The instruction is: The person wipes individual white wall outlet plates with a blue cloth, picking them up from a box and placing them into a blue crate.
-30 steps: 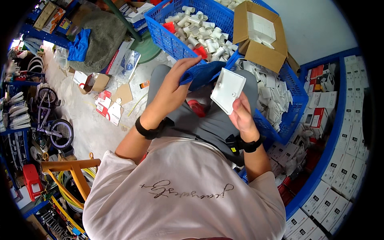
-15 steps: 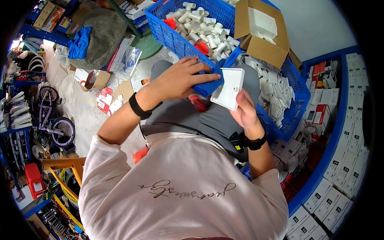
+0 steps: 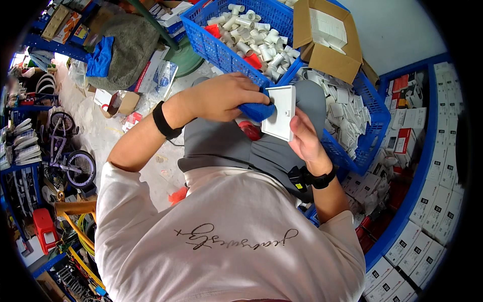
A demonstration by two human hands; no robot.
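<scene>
In my right hand [image 3: 307, 140] is a square white plastic plate [image 3: 278, 117], gripped along its right edge with the thumb on the near face. That face has a raised rim and a small round detail near the right side. My left hand [image 3: 220, 98] is closed around a bunched blue cloth [image 3: 257, 111], which touches the plate's left edge. The left fingertips are partly hidden by the cloth. Both hands are above my lap, and a red object [image 3: 249, 131] lies between my thighs.
Ahead stands a blue crate [image 3: 226, 58] of white pipe fittings. An open cardboard box [image 3: 334, 65] of white plates sits beside it. At right, another blue crate [image 3: 375, 121] holds many loose white plates. Shelved white boxes line the right. A small bicycle [image 3: 65, 146] stands left.
My left hand has curled more tightly and shifted slightly back with the cloth, toward the plate's left edge. The plate has moved a little left and turned more upright.
</scene>
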